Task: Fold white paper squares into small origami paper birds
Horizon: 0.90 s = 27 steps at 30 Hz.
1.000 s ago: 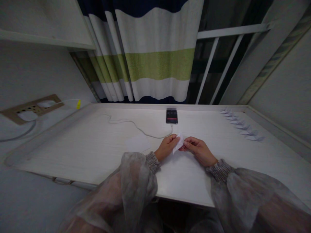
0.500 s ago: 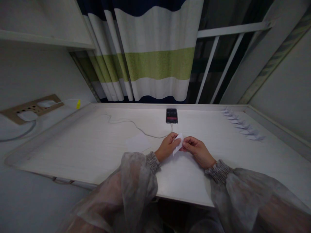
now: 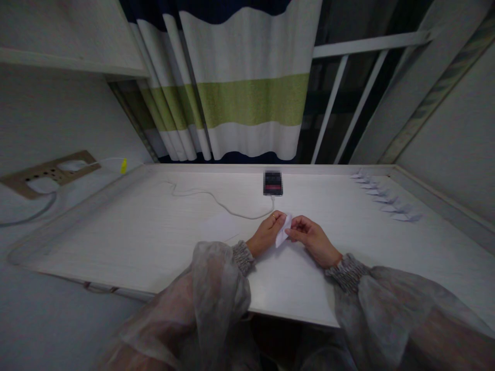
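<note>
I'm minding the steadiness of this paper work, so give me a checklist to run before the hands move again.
1. Left hand grips the folded paper: ok.
2. Right hand is on the paper's edge: ok.
3. Creases aligned: cannot tell, too small.
4. White cable clear of the left hand: cannot tell, they look very close.
5. Folded pieces at right apart from the right hand: ok.
</note>
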Each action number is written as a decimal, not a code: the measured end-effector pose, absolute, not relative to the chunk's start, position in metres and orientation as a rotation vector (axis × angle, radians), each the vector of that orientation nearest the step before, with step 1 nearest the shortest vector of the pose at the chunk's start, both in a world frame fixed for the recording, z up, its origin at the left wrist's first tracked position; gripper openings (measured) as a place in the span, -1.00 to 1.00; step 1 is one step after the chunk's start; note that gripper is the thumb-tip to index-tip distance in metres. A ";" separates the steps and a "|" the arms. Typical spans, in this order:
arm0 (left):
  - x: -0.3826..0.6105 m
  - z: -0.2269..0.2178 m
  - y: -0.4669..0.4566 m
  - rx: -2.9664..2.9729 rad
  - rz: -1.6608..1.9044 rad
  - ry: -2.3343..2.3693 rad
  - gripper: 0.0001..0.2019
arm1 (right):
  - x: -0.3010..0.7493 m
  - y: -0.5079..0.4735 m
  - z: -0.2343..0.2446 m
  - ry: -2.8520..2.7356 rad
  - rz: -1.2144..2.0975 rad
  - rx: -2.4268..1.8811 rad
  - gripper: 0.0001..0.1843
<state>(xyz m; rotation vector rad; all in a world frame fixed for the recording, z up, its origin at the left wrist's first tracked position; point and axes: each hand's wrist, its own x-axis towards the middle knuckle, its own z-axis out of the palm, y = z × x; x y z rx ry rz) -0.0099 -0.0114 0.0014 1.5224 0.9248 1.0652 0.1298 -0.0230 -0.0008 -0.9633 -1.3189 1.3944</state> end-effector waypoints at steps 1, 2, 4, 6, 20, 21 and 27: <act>-0.010 0.001 -0.011 1.525 1.069 0.918 -0.75 | 0.130 -0.023 -0.001 -1.324 1.374 -0.971 -0.68; -0.010 0.001 -0.011 1.518 1.072 0.906 -0.76 | 0.129 -0.023 0.000 -1.328 1.357 -0.980 -0.68; -0.009 -0.001 -0.010 1.460 1.073 0.873 -0.77 | 0.129 -0.023 0.000 -1.336 1.333 -1.001 -0.67; -0.008 -0.003 -0.009 1.362 1.045 0.819 -0.78 | 0.129 -0.023 0.001 -1.339 1.316 -1.015 -0.67; -0.013 -0.009 -0.007 1.242 0.837 0.587 -0.37 | 0.136 -0.020 0.001 -1.318 1.363 -1.029 -0.65; -0.013 -0.009 -0.007 1.242 0.825 0.592 -0.36 | 0.136 -0.020 0.001 -1.311 1.396 -1.023 -0.65; -0.015 -0.009 -0.008 1.238 0.797 0.617 -0.37 | 0.137 -0.022 0.006 -1.334 1.473 -1.042 -0.74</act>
